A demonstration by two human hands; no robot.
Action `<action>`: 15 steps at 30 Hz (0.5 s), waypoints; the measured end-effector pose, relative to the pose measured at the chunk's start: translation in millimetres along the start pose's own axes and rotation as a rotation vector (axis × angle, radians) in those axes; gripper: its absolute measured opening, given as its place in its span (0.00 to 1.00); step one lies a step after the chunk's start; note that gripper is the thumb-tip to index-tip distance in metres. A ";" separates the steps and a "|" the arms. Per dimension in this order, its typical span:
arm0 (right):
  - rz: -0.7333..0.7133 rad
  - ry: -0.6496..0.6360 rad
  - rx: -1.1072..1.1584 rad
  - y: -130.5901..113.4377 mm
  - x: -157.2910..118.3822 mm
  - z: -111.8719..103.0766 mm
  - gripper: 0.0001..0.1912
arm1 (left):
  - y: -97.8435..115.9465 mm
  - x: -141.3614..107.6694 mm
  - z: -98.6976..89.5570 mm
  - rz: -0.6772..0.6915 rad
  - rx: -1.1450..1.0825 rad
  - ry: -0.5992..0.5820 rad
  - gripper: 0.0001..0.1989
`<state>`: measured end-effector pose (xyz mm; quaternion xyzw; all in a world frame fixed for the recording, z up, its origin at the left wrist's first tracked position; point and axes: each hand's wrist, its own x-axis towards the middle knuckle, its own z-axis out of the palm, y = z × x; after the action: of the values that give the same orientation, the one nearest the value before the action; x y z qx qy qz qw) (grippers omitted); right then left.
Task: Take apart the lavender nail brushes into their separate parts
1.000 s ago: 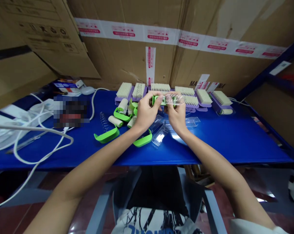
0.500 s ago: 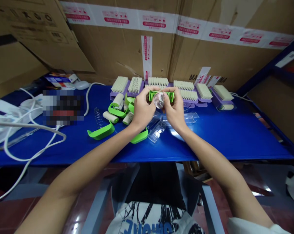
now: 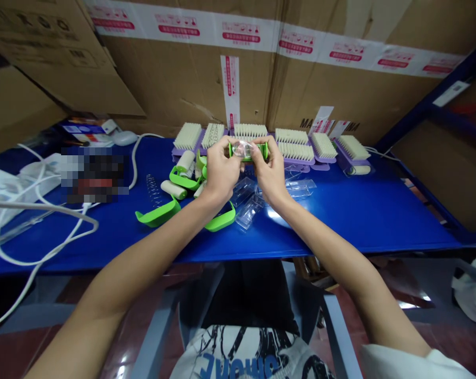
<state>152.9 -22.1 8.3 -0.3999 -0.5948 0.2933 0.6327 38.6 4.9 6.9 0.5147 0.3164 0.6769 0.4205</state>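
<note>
My left hand (image 3: 222,167) is closed on the left end of a bright green plastic frame (image 3: 265,151), held above the table. At the right end, my right hand (image 3: 271,172) grips the same frame, its thumb at the middle. A shiny, partly see-through piece (image 3: 243,150) lies along the frame between my fingers; it looks like a coil spring, but blur hides its detail. Beside my left wrist are cream rollers with green ends (image 3: 172,189) and green U-shaped holders (image 3: 158,213). Clear plastic covers (image 3: 249,211) lie below my hands.
Purple-backed blocks with cream bristles (image 3: 291,137) line the back of the blue table (image 3: 364,221), against cardboard (image 3: 167,79). A loose spring (image 3: 153,190) lies at the left. White cables (image 3: 58,245) loop over the left side.
The shiny coil, earlier bunched in front of the green frame, now lies stretched along it. My hands stay on the frame; the whole view has shifted slightly.
</note>
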 end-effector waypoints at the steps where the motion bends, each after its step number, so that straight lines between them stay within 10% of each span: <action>1: 0.021 0.001 0.042 -0.1 1.2 0.7 0.27 | 1.5 1.6 1.5 -0.017 -0.033 0.007 0.10; 15: 0.060 0.046 0.114 18.2 20.9 -7.0 0.28 | -4.2 4.6 11.4 0.189 0.127 0.032 0.05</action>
<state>164.2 3.7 3.7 -0.3876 -0.5502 0.3363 0.6587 50.1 10.9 8.3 0.5570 0.3151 0.7003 0.3162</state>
